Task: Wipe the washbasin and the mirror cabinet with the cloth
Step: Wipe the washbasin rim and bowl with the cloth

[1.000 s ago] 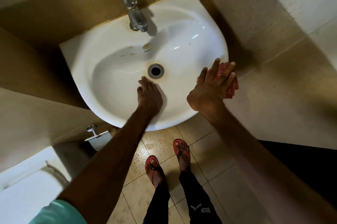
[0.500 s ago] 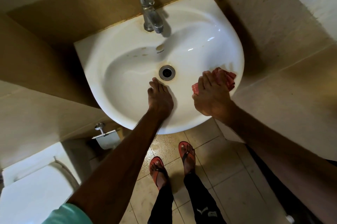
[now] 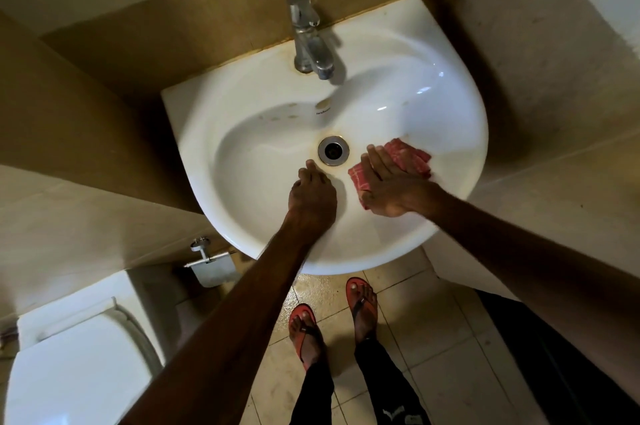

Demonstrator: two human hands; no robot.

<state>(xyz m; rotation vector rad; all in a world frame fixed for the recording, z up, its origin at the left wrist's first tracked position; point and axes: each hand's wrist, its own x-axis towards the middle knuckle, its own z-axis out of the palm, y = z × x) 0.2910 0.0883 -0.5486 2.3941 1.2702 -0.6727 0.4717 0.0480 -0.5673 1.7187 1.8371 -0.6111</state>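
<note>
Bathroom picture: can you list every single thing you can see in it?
Washbasin: one, white, centre, against the wall.
Tap: one, silver, back rim of the washbasin.
Drain: one, metal ring, bottom of the bowl.
Cloth: one, red and white, inside the bowl right of the drain, under the right hand.
Toilet: one, white, lid down, lower left.
Paper holder: one, metal, on the wall left of the washbasin.
Floor tiles: many, beige, under the washbasin.
Sandals: two, red, on the feet.
Trousers: one pair, black, bottom edge.
Left hand: one, resting on the washbasin's front, bare.
Right hand: one, pressing flat on the cloth.
</note>
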